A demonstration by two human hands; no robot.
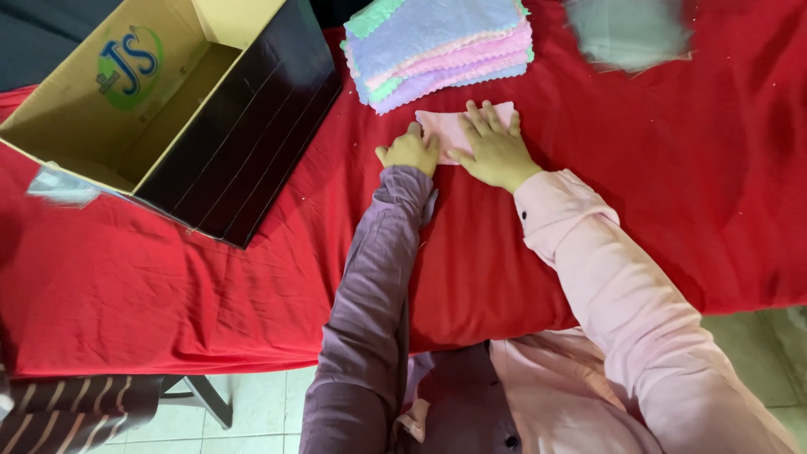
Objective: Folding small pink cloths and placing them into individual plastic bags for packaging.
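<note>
A small pink cloth (444, 124) lies folded on the red tablecloth (639, 185). My right hand (493, 145) rests flat on it, fingers spread over its right part. My left hand (408, 152) has its fingers curled at the cloth's left edge, pinching or pressing it. Just beyond the cloth sits a stack of folded cloths (437, 46) in blue, pink, purple and green.
An open cardboard box (176, 109) with black outer sides stands at the left on the table. A grey-green cloth (629, 32) lies at the far right. A bit of clear plastic (60, 187) sits by the box. A striped seat (76, 412) is at lower left.
</note>
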